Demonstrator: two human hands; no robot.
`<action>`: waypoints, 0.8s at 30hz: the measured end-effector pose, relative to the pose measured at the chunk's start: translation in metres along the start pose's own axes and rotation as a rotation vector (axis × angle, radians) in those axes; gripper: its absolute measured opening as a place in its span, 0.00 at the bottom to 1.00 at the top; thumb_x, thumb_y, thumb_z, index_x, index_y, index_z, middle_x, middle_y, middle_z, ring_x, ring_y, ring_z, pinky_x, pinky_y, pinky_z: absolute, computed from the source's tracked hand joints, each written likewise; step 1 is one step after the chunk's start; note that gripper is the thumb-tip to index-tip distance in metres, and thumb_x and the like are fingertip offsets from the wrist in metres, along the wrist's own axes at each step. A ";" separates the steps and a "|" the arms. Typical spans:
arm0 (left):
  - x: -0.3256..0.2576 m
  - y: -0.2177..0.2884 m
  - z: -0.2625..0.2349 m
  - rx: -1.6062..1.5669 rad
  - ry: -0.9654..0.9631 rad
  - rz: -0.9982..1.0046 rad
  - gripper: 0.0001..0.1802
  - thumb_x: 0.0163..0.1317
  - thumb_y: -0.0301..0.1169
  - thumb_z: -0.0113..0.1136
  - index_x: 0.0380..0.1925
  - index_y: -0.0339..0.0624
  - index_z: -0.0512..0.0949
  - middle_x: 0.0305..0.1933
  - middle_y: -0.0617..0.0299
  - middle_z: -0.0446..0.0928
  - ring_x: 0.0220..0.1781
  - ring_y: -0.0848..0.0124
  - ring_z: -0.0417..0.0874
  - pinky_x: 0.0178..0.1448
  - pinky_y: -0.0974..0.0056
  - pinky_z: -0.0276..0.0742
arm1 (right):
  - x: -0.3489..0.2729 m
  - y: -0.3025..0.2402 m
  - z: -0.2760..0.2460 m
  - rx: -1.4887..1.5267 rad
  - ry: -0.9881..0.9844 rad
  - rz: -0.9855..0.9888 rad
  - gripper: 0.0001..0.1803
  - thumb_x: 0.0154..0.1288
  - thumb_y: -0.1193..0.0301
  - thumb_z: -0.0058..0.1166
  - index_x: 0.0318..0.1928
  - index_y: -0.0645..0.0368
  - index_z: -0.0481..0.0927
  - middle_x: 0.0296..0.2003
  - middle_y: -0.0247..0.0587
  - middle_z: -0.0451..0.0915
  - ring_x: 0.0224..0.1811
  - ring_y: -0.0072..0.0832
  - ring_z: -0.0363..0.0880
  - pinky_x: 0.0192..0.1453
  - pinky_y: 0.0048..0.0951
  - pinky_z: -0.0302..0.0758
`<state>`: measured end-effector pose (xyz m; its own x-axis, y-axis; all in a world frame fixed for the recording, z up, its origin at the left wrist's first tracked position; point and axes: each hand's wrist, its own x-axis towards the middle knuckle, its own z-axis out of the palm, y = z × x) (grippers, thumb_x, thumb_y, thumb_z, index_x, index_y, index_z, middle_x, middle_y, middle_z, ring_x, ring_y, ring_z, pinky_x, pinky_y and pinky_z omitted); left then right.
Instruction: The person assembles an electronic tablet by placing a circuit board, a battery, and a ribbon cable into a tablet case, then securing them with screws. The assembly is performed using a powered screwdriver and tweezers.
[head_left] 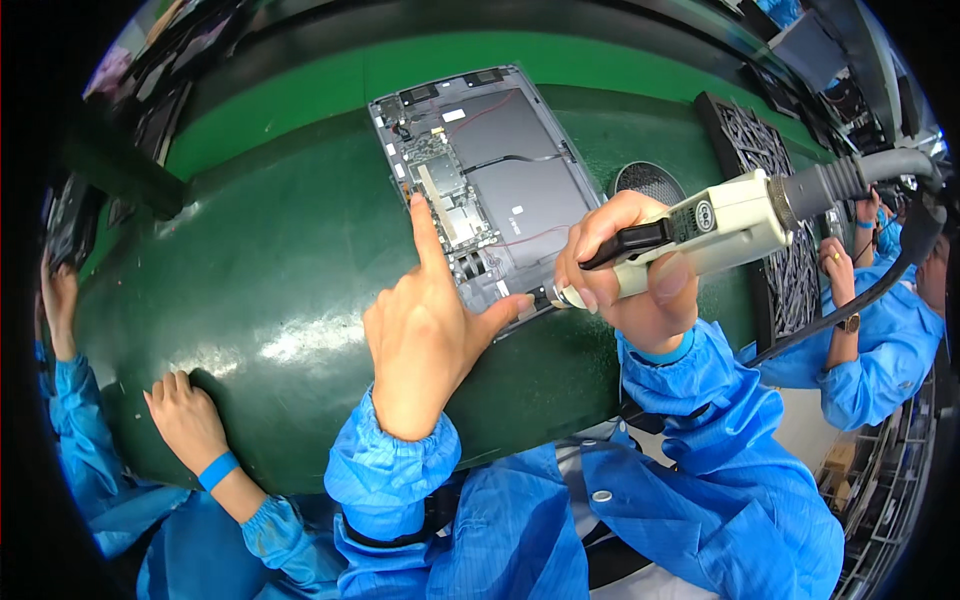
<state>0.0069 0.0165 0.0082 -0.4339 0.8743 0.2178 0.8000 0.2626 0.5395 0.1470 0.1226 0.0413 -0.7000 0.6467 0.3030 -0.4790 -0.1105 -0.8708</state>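
Green conveyor belt (280,300) carries an opened tablet (490,190) lying lengthwise away from its near edge, pinned at its near-left side by the spread left hand (425,325), while the right hand (630,275), clasped round an electric screwdriver (700,235), meets its near corner.

One opened device (490,170), one electric screwdriver (700,235), two black mesh trays (770,170) (one round), one green belt (270,270)

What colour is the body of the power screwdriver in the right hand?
Cream-white, with a black lever; the power screwdriver shows best in the head view.
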 end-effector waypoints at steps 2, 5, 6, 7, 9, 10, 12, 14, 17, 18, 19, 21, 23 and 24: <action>0.003 0.002 -0.002 -0.017 -0.067 -0.057 0.63 0.37 0.50 0.76 0.66 0.29 0.49 0.22 0.44 0.78 0.24 0.49 0.82 0.27 0.52 0.76 | 0.004 0.002 -0.011 0.112 -0.062 -0.089 0.30 0.57 0.54 0.62 0.40 0.75 0.74 0.20 0.39 0.74 0.19 0.22 0.73 0.31 0.26 0.76; 0.008 0.010 -0.007 -0.012 -0.154 -0.147 0.63 0.38 0.49 0.75 0.67 0.30 0.47 0.24 0.43 0.79 0.27 0.46 0.82 0.31 0.51 0.76 | 0.014 -0.014 -0.038 0.072 0.124 -0.179 0.36 0.65 0.44 0.45 0.40 0.75 0.74 0.15 0.33 0.69 0.17 0.23 0.69 0.32 0.31 0.73; 0.008 0.014 -0.011 -0.004 -0.207 -0.218 0.64 0.39 0.49 0.74 0.68 0.33 0.45 0.26 0.42 0.80 0.30 0.44 0.82 0.35 0.50 0.77 | 0.020 -0.021 -0.050 0.032 0.228 -0.223 0.35 0.66 0.44 0.42 0.38 0.73 0.75 0.14 0.33 0.68 0.16 0.24 0.68 0.31 0.31 0.73; 0.007 0.018 -0.014 -0.006 -0.212 -0.174 0.64 0.39 0.49 0.74 0.68 0.33 0.45 0.26 0.42 0.80 0.30 0.44 0.82 0.35 0.50 0.77 | 0.026 -0.032 -0.064 -0.011 0.331 -0.280 0.35 0.67 0.44 0.39 0.36 0.70 0.75 0.13 0.33 0.67 0.16 0.24 0.67 0.30 0.30 0.72; 0.007 0.021 -0.015 0.082 -0.144 -0.174 0.64 0.38 0.49 0.75 0.68 0.32 0.44 0.25 0.42 0.79 0.26 0.45 0.80 0.30 0.51 0.74 | 0.035 -0.042 -0.095 -0.094 0.493 -0.379 0.27 0.67 0.50 0.44 0.32 0.66 0.74 0.12 0.34 0.66 0.15 0.24 0.66 0.27 0.29 0.72; 0.008 0.021 -0.013 0.062 -0.138 -0.161 0.65 0.38 0.49 0.75 0.68 0.33 0.43 0.26 0.42 0.79 0.26 0.44 0.80 0.30 0.50 0.74 | 0.036 -0.044 -0.111 -0.132 0.537 -0.410 0.26 0.66 0.52 0.46 0.32 0.67 0.74 0.12 0.34 0.66 0.14 0.24 0.67 0.27 0.29 0.72; 0.010 0.018 -0.012 0.028 -0.160 -0.154 0.67 0.38 0.50 0.74 0.69 0.34 0.42 0.25 0.41 0.78 0.27 0.43 0.80 0.30 0.50 0.73 | 0.035 -0.047 -0.124 -0.136 0.639 -0.424 0.23 0.65 0.54 0.50 0.31 0.67 0.74 0.12 0.34 0.66 0.14 0.24 0.67 0.25 0.29 0.73; 0.011 0.028 -0.014 0.071 -0.189 -0.173 0.68 0.37 0.51 0.75 0.69 0.34 0.41 0.24 0.42 0.78 0.26 0.44 0.80 0.31 0.51 0.73 | 0.035 -0.048 -0.125 -0.148 0.691 -0.392 0.23 0.64 0.56 0.52 0.33 0.69 0.73 0.13 0.36 0.67 0.14 0.24 0.68 0.24 0.29 0.73; 0.012 0.035 -0.017 0.038 -0.232 -0.235 0.66 0.37 0.46 0.76 0.69 0.36 0.43 0.27 0.41 0.79 0.31 0.44 0.80 0.36 0.52 0.74 | 0.035 -0.044 -0.127 -0.136 0.678 -0.398 0.21 0.63 0.59 0.54 0.34 0.69 0.72 0.16 0.39 0.69 0.14 0.24 0.69 0.23 0.28 0.74; 0.014 0.037 -0.019 -0.022 -0.249 -0.305 0.64 0.37 0.41 0.76 0.69 0.39 0.44 0.30 0.40 0.79 0.35 0.43 0.81 0.40 0.53 0.74 | 0.037 -0.044 -0.125 -0.129 0.676 -0.395 0.20 0.63 0.60 0.54 0.35 0.69 0.72 0.18 0.40 0.71 0.14 0.23 0.69 0.22 0.27 0.74; 0.015 0.038 -0.019 -0.012 -0.261 -0.298 0.64 0.37 0.41 0.76 0.69 0.39 0.44 0.30 0.40 0.79 0.35 0.43 0.81 0.40 0.53 0.74 | 0.037 -0.042 -0.123 -0.121 0.673 -0.379 0.19 0.63 0.61 0.54 0.35 0.69 0.72 0.20 0.42 0.72 0.14 0.22 0.69 0.22 0.27 0.75; 0.016 0.041 -0.020 0.022 -0.268 -0.333 0.63 0.38 0.39 0.76 0.70 0.39 0.43 0.30 0.41 0.79 0.35 0.44 0.81 0.42 0.53 0.74 | 0.037 -0.040 -0.122 -0.248 0.701 -0.316 0.29 0.67 0.51 0.44 0.35 0.72 0.74 0.13 0.36 0.66 0.16 0.26 0.67 0.27 0.31 0.72; 0.016 0.042 -0.018 0.018 -0.272 -0.329 0.63 0.38 0.39 0.76 0.70 0.40 0.43 0.30 0.41 0.79 0.35 0.45 0.81 0.43 0.55 0.74 | 0.035 -0.042 -0.121 -0.273 0.681 -0.294 0.28 0.66 0.52 0.47 0.35 0.72 0.74 0.13 0.36 0.66 0.15 0.26 0.67 0.27 0.30 0.72; 0.016 0.043 -0.018 0.005 -0.286 -0.348 0.63 0.38 0.39 0.76 0.70 0.40 0.43 0.31 0.41 0.79 0.36 0.45 0.81 0.44 0.55 0.73 | 0.035 -0.044 -0.121 -0.276 0.667 -0.303 0.26 0.66 0.54 0.49 0.35 0.72 0.74 0.13 0.36 0.66 0.15 0.25 0.67 0.26 0.30 0.73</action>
<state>0.0269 0.0348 0.0501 -0.5456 0.8113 -0.2100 0.6295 0.5622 0.5364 0.2071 0.2413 0.0431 -0.0517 0.9452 0.3224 -0.3881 0.2784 -0.8785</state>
